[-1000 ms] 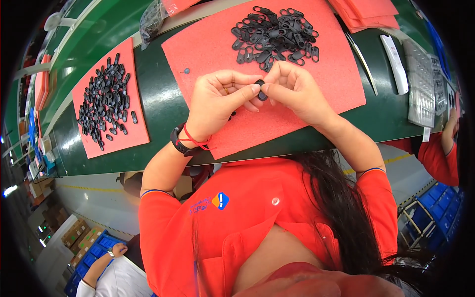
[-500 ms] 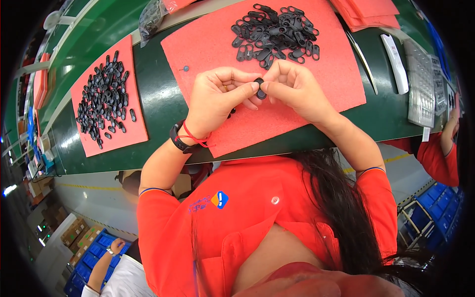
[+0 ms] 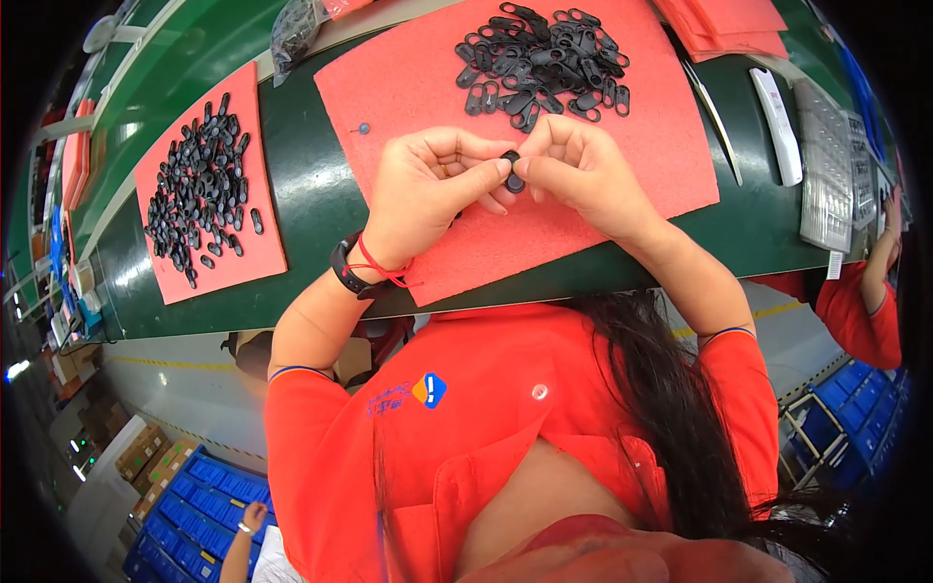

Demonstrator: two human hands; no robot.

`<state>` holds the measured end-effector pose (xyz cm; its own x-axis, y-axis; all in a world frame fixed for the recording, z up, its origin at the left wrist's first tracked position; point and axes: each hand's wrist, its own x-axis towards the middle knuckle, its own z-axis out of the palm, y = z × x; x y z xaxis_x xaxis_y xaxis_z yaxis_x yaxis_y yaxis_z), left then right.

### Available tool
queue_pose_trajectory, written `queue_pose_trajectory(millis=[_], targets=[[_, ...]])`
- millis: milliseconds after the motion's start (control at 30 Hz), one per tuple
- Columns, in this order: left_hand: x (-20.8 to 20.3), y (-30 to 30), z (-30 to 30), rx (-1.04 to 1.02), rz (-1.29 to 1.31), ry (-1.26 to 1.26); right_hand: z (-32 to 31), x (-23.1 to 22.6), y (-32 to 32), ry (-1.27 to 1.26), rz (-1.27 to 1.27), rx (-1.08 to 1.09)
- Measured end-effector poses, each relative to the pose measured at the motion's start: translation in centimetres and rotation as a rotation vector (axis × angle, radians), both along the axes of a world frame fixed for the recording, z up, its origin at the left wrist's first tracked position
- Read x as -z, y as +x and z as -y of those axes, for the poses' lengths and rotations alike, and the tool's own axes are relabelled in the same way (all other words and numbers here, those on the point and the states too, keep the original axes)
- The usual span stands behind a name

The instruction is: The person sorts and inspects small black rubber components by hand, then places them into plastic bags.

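Observation:
Between the fingertips of both hands is a small black oval plastic piece (image 3: 514, 182), its rounded lower end showing below my thumbs. My left hand (image 3: 428, 180) pinches it from the left, with thumb and forefinger closed. From the right, my right hand (image 3: 580, 180) pinches the same piece, its other fingers curled in. Both hands hover over a pink foam sheet (image 3: 466, 262). Beyond them lies a heap of black oval plastic pieces with ring-shaped openings (image 3: 544, 63). The upper part of the held piece is mostly covered by my fingers.
On the left, another pink foam sheet (image 3: 267, 243) bears many small black parts (image 3: 199, 185). A pin with a blue-grey ball head (image 3: 364, 128) is on the middle sheet. To the right lie tweezers (image 3: 714, 121), a white tool (image 3: 775, 126) and clear trays (image 3: 824, 165). Co-workers' arms show at both sides.
Both hands stay almost in place, still pinching the black piece. At lower left, a co-worker's arm has shifted down and to the right.

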<state>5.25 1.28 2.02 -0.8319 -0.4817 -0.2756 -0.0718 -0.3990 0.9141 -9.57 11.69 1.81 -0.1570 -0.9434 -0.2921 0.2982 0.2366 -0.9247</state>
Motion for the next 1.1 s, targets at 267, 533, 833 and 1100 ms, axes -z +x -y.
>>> queue_pose_trajectory(millis=[267,533,833,1100], targets=[[0.1,-0.03,-0.02,0.001,-0.002,0.009,-0.01,0.09,-0.13,-0.002,0.006,-0.008],[0.48,-0.07,-0.21,0.004,-0.008,0.016,-0.08,0.69,-0.17,-0.001,0.013,-0.007],[0.74,-0.14,-0.41,-0.018,-0.038,0.02,-0.01,0.53,-0.18,0.026,0.042,-0.002],[0.05,-0.05,0.03,-0.031,-0.039,0.002,0.17,0.25,-0.37,0.032,0.076,-0.001]])
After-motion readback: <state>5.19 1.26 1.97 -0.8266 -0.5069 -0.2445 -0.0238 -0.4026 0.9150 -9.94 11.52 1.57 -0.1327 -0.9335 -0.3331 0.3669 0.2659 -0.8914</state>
